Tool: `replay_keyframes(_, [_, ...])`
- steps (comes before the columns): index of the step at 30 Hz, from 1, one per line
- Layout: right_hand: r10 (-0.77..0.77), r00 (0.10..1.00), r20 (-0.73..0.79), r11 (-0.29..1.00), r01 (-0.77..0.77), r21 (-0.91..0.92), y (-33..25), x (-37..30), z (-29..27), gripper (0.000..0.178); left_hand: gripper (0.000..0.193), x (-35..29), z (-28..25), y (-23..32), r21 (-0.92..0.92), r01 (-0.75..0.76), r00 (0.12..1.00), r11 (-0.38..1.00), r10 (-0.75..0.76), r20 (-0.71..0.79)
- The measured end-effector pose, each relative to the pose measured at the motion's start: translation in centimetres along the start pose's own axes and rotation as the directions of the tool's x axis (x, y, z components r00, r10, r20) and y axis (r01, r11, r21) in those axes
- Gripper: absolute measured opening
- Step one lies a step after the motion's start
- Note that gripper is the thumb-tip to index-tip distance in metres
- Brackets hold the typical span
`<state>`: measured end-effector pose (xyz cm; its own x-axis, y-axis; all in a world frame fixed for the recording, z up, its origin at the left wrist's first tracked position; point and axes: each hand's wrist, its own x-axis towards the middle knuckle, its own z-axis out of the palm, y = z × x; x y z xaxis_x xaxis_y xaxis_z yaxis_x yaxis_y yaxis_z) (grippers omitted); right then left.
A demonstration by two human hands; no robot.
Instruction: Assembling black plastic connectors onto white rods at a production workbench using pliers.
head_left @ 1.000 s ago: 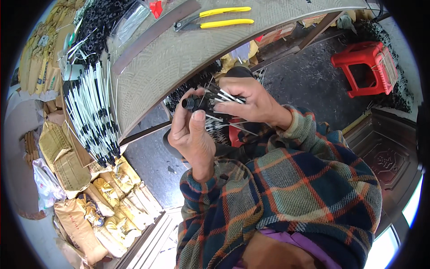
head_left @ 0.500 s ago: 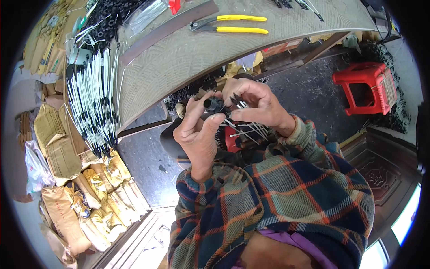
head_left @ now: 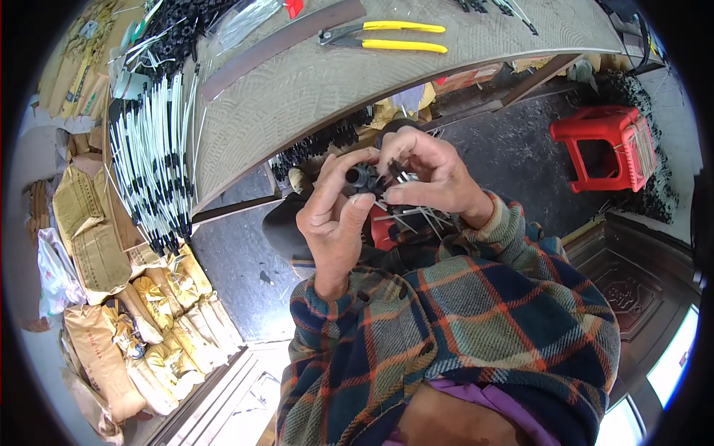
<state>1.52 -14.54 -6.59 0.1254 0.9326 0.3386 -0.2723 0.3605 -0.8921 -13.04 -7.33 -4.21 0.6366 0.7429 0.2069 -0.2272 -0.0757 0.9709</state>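
Over my lap, my left hand (head_left: 332, 215) is closed around a black cylindrical plastic hub (head_left: 358, 177), its round open end showing beside my thumb. My right hand (head_left: 435, 172) meets it from the right, thumb and fingers bent around thin white rods with black end pieces (head_left: 399, 172). The rods' tips come up against the hub's right side. Fingers hide exactly where they meet. More pale thin rods (head_left: 424, 215) fan out below my right hand, over something red on my lap.
Yellow-handled cutters (head_left: 401, 36) and a flat strip (head_left: 282, 46) lie on the curved worktable (head_left: 312, 97). A bundle of white rods with black joints (head_left: 156, 156) hangs at its left end. Wrapped paper packages (head_left: 111, 357) lie lower left; a red stool (head_left: 604, 141) stands right.
Both hands have shifted slightly, the left one a little rightward with the hub. The rods at my right fingertips have tilted, and their black tips sit closer to the hub.
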Motion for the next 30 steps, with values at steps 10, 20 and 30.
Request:
replay_keyframes(10, [-0.352,0.904,-0.243,0.804,0.159,-0.573,0.6,-2.1,2.6,0.050,0.037,-0.1,1.2,-1.1,-0.133,-0.020,0.966,0.991,-0.016,-0.260])
replay_keyframes(20, [-0.391,0.899,-0.197,0.789,0.217,-0.575,1.5,-0.9,1.6,0.024,0.041,-0.2,1.1,-1.6,-0.174,-0.045,0.953,0.984,-0.010,-0.304])
replay_keyframes(30, [-0.417,0.909,-0.002,0.730,0.334,-0.596,2.2,0.2,-0.3,0.027,0.040,-0.2,0.9,-2.0,-0.047,-0.043,0.959,0.998,0.028,-0.280])
